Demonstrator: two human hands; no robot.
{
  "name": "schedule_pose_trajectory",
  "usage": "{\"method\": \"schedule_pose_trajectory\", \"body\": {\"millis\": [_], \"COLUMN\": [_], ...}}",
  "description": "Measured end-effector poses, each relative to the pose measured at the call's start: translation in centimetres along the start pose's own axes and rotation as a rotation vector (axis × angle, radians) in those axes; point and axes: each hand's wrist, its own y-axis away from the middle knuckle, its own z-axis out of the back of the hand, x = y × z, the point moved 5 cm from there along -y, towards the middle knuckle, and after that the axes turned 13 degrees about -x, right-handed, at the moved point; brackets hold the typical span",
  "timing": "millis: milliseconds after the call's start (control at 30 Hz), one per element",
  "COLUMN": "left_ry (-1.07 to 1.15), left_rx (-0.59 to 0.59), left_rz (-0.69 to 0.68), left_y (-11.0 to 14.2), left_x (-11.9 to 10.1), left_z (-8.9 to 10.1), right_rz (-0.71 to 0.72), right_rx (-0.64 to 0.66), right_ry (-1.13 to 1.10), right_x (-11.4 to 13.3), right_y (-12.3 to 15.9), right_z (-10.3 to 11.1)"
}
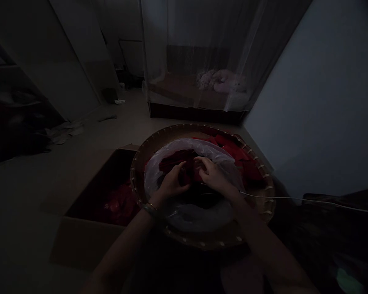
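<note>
The room is dim. A clear plastic bag (193, 218) lies with its mouth spread wide in a round woven bamboo tray (202, 243), and dark red pieces (176, 159) are inside it. Over the bag's mouth is my left hand (172, 183), its thumb and fingers curved apart close to the red pieces. Facing it, my right hand (214, 176) has bent fingers parted from the thumb. I make out nothing held in either hand, though the darkness hides what lies between them. A bracelet (151, 209) circles my left wrist.
More red pieces (234, 151) lie at the tray's far right. A cardboard box (79, 230) with red, shiny things stands left of the tray. A thin white cord (294, 199) stretches off to the right. Behind are a netted bed (178, 87) and a pale wall (319, 94).
</note>
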Motion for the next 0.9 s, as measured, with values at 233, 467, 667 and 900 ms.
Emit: {"method": "schedule_pose_trajectory", "body": {"millis": [233, 467, 667, 900], "left_ry": [0.009, 0.031, 0.013, 0.011], "left_rx": [0.017, 0.026, 0.044, 0.047], "left_rz": [-0.009, -0.002, 0.032, 0.029], "left_y": [0.1, 0.1, 0.1, 0.2], "left_x": [0.0, -0.1, 0.0, 0.2], "left_z": [-0.1, -0.2, -0.4, -0.4], "right_rz": [-0.172, -0.05, 0.04, 0.052], "right_rx": [0.038, 0.042, 0.288, 0.193], "right_ry": [-0.09, -0.048, 0.125, 0.221], "right_x": [-1.0, 0.6, -0.7, 0.1], "right_y": [0.3, -0.5, -1.2, -1.5], "right_z": [-1.0, -0.8, -2.7, -1.7]}}
